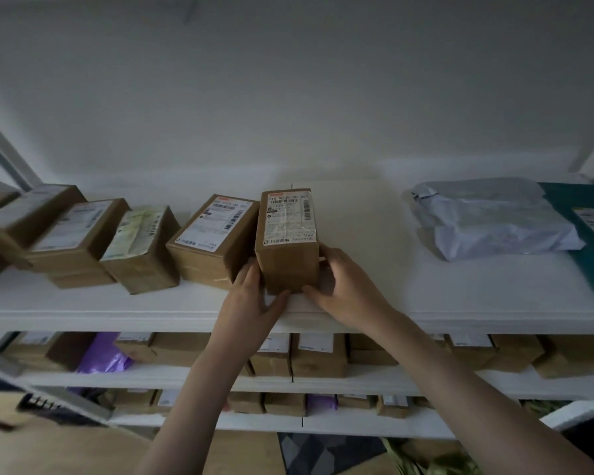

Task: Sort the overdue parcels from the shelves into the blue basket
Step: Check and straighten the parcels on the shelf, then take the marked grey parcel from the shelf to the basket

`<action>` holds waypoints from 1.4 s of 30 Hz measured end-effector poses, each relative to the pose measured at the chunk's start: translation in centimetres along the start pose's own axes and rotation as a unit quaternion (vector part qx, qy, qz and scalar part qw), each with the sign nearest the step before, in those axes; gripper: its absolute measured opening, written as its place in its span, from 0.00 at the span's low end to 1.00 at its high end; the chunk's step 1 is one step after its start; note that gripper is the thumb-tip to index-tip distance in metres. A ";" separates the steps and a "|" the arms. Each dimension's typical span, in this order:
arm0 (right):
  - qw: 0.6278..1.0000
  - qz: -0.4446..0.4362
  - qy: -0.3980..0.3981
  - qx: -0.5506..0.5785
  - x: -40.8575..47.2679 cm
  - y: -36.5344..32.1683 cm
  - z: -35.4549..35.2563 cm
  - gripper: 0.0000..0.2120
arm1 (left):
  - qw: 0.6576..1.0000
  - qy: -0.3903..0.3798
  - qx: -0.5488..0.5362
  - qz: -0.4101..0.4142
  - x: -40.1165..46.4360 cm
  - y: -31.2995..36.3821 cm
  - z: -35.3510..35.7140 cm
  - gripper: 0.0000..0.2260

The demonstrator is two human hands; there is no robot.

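The box (287, 234), its long axis pointing away toward the wall, is gripped at its near end between the left hand (251, 299) and the right hand (343, 289), fingers curled on both sides.

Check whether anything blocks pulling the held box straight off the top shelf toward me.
Nothing visible does. Both the left hand and right hand grip the cardboard box at the shelf's front edge. A neighbouring box sits close on its left. The basket isn't in view.
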State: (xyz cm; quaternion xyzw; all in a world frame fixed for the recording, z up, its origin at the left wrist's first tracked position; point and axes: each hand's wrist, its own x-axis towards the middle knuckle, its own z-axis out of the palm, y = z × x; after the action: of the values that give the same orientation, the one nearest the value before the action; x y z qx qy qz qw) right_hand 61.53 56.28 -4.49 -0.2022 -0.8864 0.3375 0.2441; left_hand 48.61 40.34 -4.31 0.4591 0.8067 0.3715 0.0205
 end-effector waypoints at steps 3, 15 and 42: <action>1.000 -0.015 0.003 -0.010 -0.8 -0.1 0.6 0.31 | 0.999 -0.034 0.024 0.003 -2.7 -1.1 -1.1 0.28; 0.988 0.056 0.077 -0.123 -9.0 6.2 -9.8 0.26 | 0.996 -0.027 0.055 0.060 -6.6 3.8 3.7 0.23; 0.956 0.269 0.103 -0.051 -10.0 17.5 -26.8 0.34 | 0.996 -0.065 0.057 0.035 4.5 20.9 17.1 0.39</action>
State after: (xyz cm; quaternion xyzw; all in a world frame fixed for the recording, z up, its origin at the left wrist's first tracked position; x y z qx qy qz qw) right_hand 88.18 76.52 -2.11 -0.4790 -0.7853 0.3219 0.2241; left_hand 67.60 59.96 -2.38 0.5107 0.8070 0.2945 0.0337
